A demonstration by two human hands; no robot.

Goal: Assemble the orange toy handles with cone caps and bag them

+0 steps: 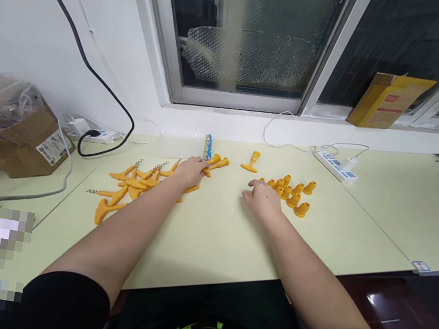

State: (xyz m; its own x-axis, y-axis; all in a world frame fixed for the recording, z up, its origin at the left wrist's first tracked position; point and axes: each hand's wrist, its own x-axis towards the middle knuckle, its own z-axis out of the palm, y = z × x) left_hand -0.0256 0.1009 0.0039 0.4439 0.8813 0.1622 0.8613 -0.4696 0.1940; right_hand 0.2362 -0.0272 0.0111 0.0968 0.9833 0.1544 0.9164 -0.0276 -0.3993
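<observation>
My left hand [192, 172] is at the far edge of a pile of yellow corkscrews [145, 182] with T-shaped handles and bare metal spirals. Its fingers are closed on a yellow corkscrew [207, 172], mostly hidden beneath them. Just beyond lie corkscrews with sleeves over their spirals [219, 163]. Another sleeved corkscrew [252, 162] lies apart, between the hands and farther back. My right hand [264, 200] hovers by the left end of a group of yellow cone-shaped sleeves [294, 199], thumb and forefinger apart, with nothing visible between them.
A small blue patterned packet [208, 147] stands behind my left hand. Power strips [336, 166] with white cables lie toward the wall. On the left are a cardboard box [40, 141] and a hanging black cable [89, 63]. A yellow carton [391, 103] leans on the window.
</observation>
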